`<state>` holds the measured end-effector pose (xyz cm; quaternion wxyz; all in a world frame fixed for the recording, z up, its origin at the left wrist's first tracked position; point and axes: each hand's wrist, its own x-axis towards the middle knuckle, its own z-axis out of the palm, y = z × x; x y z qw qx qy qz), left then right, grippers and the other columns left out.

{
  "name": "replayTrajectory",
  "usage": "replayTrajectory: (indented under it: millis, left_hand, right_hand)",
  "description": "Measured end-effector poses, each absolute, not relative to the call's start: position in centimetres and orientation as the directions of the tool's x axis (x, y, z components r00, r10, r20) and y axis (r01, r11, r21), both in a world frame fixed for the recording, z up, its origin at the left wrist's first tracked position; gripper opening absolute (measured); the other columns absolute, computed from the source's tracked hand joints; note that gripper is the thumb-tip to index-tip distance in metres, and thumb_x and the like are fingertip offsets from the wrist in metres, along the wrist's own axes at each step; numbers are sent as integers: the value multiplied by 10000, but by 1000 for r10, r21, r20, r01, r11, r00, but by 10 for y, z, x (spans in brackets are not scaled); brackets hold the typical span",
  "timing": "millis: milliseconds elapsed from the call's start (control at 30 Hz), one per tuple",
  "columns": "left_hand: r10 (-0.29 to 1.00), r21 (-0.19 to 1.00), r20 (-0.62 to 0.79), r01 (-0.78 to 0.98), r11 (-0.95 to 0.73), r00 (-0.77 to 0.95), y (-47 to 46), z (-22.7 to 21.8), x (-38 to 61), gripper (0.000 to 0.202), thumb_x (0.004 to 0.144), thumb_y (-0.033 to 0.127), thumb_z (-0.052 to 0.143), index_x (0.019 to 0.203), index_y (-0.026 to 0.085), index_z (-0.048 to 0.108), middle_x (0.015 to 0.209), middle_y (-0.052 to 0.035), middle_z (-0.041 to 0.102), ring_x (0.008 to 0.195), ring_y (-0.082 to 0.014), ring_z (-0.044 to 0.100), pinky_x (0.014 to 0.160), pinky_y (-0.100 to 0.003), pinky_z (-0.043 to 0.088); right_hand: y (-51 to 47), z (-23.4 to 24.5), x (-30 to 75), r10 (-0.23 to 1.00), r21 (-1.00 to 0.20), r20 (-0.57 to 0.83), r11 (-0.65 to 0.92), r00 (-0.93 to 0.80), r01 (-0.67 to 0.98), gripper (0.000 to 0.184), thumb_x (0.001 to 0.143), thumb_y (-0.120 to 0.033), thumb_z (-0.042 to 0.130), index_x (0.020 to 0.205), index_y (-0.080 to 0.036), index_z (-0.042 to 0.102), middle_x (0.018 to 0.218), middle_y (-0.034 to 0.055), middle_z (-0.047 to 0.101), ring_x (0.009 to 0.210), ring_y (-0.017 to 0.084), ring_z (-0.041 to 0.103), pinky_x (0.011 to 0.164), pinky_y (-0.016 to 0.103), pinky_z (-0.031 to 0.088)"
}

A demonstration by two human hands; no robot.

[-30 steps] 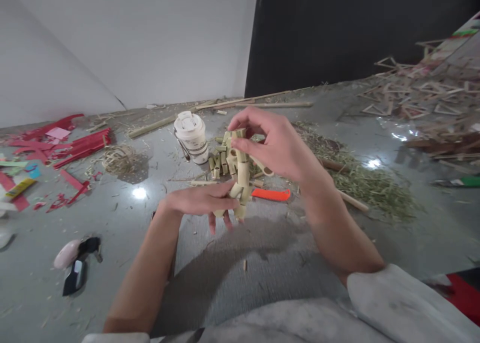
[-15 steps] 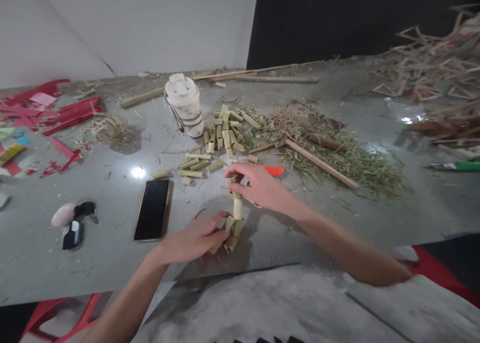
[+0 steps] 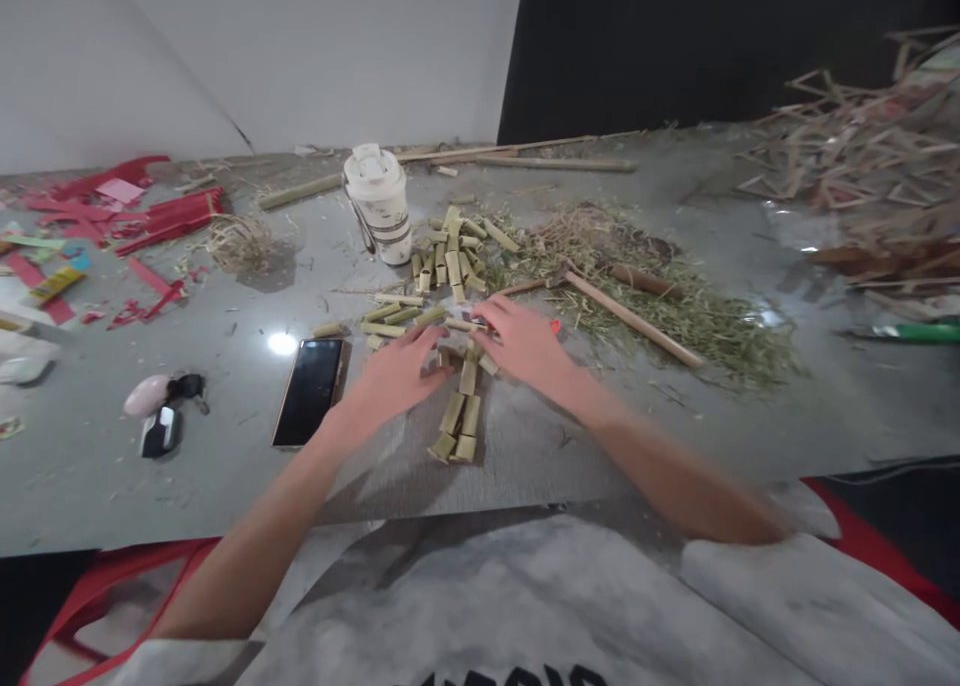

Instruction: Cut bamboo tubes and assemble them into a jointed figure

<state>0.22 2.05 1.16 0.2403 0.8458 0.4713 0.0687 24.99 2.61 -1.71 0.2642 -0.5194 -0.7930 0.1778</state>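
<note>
On bench (image 3: 570, 471), bamboo-tube figure (image 3: 469, 408) now laid flat, handling shifted to twelve-o'clock end: left hand (image 3: 401, 371), right hand (image 3: 523, 346) curled, pinch unclear.

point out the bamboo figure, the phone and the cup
bamboo figure (image 3: 470, 415), head view, on a lower piece
phone (image 3: 307, 391), head view, on its dark screen
cup (image 3: 385, 209), head view, on its side below the lid

The grey bench (image 3: 225, 496) bears a lidded cup (image 3: 386, 216), a dark phone (image 3: 309, 391), short bamboo pieces (image 3: 453, 412), red strips (image 3: 176, 218) and a shavings heap (image 3: 709, 321).
</note>
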Motion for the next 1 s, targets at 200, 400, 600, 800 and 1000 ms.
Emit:
replayTrajectory:
  millis: [200, 400, 600, 800, 1000]
  left_hand:
    - [737, 385, -4, 682, -622, 675, 47, -26, 8, 257, 1025, 291, 627, 1274, 240, 665, 1270, -114, 714, 1005, -291, 741, 799, -372, 559]
    - [717, 325, 23, 673, -664, 697, 53, -33, -18, 319, 1012, 308, 628, 1325, 247, 654, 1259, -106, 725, 1018, -303, 739, 784, -380, 547]
    - [683, 302, 0, 651, -696, 730, 53, -30, -22, 377, 966, 250, 643, 1342, 264, 642, 1288, -96, 709, 1180, -318, 724, 905, -399, 574]
    - [666, 325, -12, 632, -703, 746, 55, -27, -23, 445, 949, 275, 684, 1390, 277, 623, 1323, -104, 704, 1216, -323, 708, 972, -432, 578]
    - [674, 341, 1, 633, -695, 739, 58, -28, -24, 386, 992, 328, 653, 1375, 281, 642, 1359, -110, 711, 1220, -315, 701, 996, -436, 571]
  right_hand:
    - [38, -16, 295, 868, -522, 280, 497, -411, 693, 170, 1093, -342, 579, 1043, -219, 685, 1025, 71, 737, 896, 216, 675, 803, 339, 491]
    - [31, -19, 302, 741, -435, 129, 639, -658, 634, 375, 937, -525, 834, 1137, -225, 730, 1190, 81, 774, 1049, 270, 700, 835, 352, 476]
    - [29, -16, 295, 743, -368, 33, 631, -669, 683, 215, 963, -382, 793, 1102, -224, 751, 1117, 77, 786, 982, 266, 697, 805, 357, 454]
    - [29, -15, 296, 731, -390, 7, 630, -682, 671, 200, 953, -175, 666, 1124, -227, 757, 1152, 72, 791, 1017, 259, 701, 824, 349, 452]
    - [28, -16, 298, 752, -413, -11, 597, -659, 688, 62, 957, -196, 636, 952, -221, 692, 1018, 53, 753, 854, 212, 647, 721, 327, 389]
